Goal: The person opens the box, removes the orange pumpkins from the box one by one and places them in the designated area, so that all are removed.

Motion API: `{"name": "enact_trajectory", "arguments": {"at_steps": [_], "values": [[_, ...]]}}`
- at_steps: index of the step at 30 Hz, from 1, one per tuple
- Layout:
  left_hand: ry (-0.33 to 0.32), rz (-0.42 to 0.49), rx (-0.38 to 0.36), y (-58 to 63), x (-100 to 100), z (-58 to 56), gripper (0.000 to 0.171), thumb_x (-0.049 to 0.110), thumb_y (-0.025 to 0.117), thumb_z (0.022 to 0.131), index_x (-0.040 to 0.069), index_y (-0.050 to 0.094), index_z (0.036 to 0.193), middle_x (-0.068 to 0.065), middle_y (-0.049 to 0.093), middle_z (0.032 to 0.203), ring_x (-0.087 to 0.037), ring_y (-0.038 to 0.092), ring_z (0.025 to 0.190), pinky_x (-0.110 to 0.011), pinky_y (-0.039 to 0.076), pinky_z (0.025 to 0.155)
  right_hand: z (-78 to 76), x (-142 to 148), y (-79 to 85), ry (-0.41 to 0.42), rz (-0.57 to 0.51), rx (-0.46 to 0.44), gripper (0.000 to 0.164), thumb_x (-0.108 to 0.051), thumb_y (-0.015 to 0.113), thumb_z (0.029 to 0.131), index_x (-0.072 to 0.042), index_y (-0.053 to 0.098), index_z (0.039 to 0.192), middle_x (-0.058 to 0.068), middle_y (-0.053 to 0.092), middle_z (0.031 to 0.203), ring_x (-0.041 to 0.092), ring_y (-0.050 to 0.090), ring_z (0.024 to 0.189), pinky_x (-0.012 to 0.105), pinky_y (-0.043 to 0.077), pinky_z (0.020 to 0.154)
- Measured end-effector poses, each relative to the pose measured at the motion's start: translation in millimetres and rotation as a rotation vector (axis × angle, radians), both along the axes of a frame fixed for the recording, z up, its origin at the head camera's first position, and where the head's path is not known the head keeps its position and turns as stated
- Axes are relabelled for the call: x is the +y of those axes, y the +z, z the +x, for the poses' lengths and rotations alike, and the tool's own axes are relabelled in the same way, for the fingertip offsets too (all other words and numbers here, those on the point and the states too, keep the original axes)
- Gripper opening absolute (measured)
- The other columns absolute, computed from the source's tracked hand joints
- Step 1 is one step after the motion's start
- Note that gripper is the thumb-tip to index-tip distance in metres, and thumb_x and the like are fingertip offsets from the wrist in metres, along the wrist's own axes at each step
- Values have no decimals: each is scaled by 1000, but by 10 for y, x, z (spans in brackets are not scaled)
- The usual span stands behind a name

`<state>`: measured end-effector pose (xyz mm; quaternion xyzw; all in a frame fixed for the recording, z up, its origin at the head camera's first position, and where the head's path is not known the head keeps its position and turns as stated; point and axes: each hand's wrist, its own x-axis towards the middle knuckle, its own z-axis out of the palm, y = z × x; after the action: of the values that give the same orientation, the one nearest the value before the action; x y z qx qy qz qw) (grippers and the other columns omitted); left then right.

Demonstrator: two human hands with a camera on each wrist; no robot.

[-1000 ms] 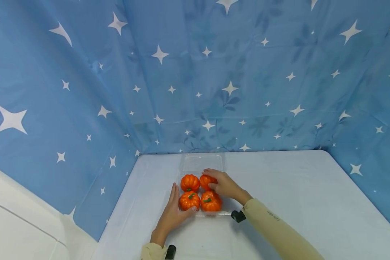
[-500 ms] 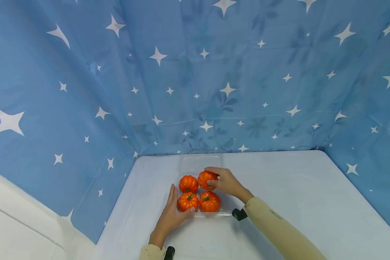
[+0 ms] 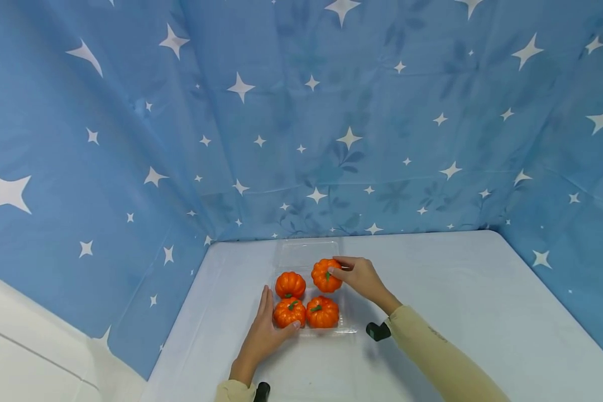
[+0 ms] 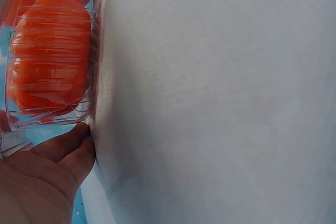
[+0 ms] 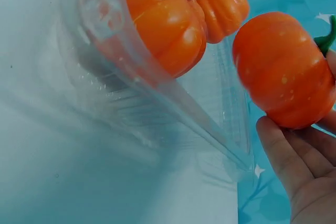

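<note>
Orange pumpkin [image 3: 321,277] in my right grip [image 3: 365,277], over the far right part of the clear box [image 3: 331,333]

My right grip is bent around this pumpkin from the right side and has a hold of it; the fingers are spread only as wide as its body. The thumb is placed beside the green stem [image 5: 326,38], and the other fingers support the pumpkin from the opposite side. Between it and the other pumpkins there is a small gap. Whether it touches the box, I cannot tell.

My left grip [image 3: 263,335] has no pumpkin in it. Its fingers are extended along the left side of the box, and the thumb is well apart from them, reaching to the near side. In the left wrist view, the fingertips are at the corner of the box; whether the thumb touches it, I cannot see.

Inside the box are three more pumpkins: the far left pumpkin [image 3: 290,285], the near left pumpkin [image 3: 288,314] and the near right pumpkin [image 3: 322,312]. Behind the box lies its transparent lid [image 3: 309,253], folded back.

I wear pale yellow sleeves [image 3: 434,352], and at each wrist a black device [image 3: 378,331] is visible. All this is on a white worktop [image 3: 432,285]. Around it hangs a blue curtain [image 3: 382,117] with white stars, and a white surface [image 3: 30,357] shows at the lower left.
</note>
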<state>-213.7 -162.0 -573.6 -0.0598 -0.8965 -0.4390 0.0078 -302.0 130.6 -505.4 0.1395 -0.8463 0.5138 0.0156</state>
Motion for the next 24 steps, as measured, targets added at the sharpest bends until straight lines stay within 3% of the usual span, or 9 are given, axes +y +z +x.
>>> {"name": "enact_trajectory", "arguments": {"at_steps": [9,24], "values": [[-2,-8,6,6,5,12,125,67,79,88,2,12,171,-13,1,179,-43,20,160,-68,28,121,22,187,-15,-33,-194,-130,53,-32,73,104,7,67,140,25,70,133,30,77,104,34,64,84],[1,-16,-3,-12,-11,4,126,68,78,88,2,10,171,-12,0,179,-44,20,159,-69,28,120,80,564,-44,-124,-125,-136,59,-37,70,106,10,63,142,29,66,137,36,73,113,32,63,85]]}}
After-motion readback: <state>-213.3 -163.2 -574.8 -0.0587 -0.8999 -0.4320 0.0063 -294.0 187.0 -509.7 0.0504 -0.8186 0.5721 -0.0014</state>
